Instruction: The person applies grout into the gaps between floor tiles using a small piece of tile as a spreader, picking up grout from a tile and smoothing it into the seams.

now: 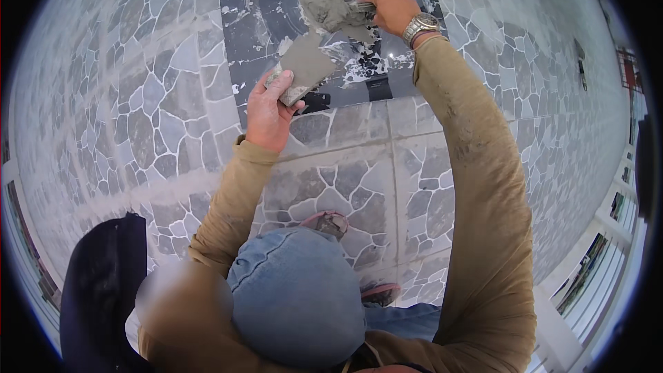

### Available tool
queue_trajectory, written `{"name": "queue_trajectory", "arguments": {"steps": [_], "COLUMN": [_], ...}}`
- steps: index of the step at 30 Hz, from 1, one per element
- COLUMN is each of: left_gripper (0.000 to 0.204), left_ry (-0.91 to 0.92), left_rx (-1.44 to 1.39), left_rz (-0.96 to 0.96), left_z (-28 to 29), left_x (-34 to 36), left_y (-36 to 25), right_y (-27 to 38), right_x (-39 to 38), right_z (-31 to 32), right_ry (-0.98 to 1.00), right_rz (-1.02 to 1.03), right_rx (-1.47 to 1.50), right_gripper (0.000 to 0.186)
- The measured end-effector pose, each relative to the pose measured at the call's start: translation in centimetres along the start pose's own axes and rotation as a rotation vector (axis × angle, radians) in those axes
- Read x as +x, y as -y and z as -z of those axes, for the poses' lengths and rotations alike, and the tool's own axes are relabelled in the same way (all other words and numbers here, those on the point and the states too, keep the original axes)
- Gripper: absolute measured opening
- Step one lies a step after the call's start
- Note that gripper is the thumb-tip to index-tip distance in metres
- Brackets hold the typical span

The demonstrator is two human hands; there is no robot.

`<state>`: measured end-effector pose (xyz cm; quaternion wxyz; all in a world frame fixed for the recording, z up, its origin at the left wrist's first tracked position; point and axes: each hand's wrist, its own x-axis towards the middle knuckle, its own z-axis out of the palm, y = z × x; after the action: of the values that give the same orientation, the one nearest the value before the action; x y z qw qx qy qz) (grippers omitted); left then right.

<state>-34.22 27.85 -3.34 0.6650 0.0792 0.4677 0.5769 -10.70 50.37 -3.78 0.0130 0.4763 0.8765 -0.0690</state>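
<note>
My left hand (274, 107) grips a flat, mortar-coated square tool (306, 63), held over the lower left of a dark, smeared board (248, 21). My right hand (394, 10), with a metal watch at the wrist, holds the handle of a tool at the right side of a pile of wet grey mortar (324, 0) near the board's top. The tool's working end is mostly hidden in the mortar. Grey smears and white flecks cover much of the board.
A floor of grey crazy-paving pattern (159, 110) with straight seams surrounds the board. My bent knee in jeans (297, 290) and sandalled feet are below. A dark object (581, 65) lies on the floor at right. White railings (594, 269) curve along the far right edge.
</note>
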Motion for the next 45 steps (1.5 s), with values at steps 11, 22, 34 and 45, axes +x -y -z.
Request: {"name": "queue_trajectory", "arguments": {"steps": [11,22,34,45], "left_gripper": [0.034,0.038,0.035,0.042], "left_ry": [0.008,-0.037,-0.106,0.295], "left_rx": [-0.045,0.050,0.170,-0.134], "left_rz": [-0.053,-0.099,-0.183,0.061], "left_z": [1.1,1.8,0.5,-4.4], "left_x": [-0.1,0.0,-0.3,6.0], "left_y": [-0.2,0.1,-1.6,-1.6], "right_y": [-0.1,-1.0,0.9,0.6], "right_x": [-2.2,-1.9,-2.0,-8.8], "right_z": [0.6,-1.2,-2.9,6.8], "right_ry": [-0.071,-0.110,-0.032,-0.425], "right_rz": [-0.010,-0.547,-0.689,-0.131], "right_rx": [0.106,0.679,1.618,1.569], "right_gripper": [0.041,0.040,0.040,0.042]}}
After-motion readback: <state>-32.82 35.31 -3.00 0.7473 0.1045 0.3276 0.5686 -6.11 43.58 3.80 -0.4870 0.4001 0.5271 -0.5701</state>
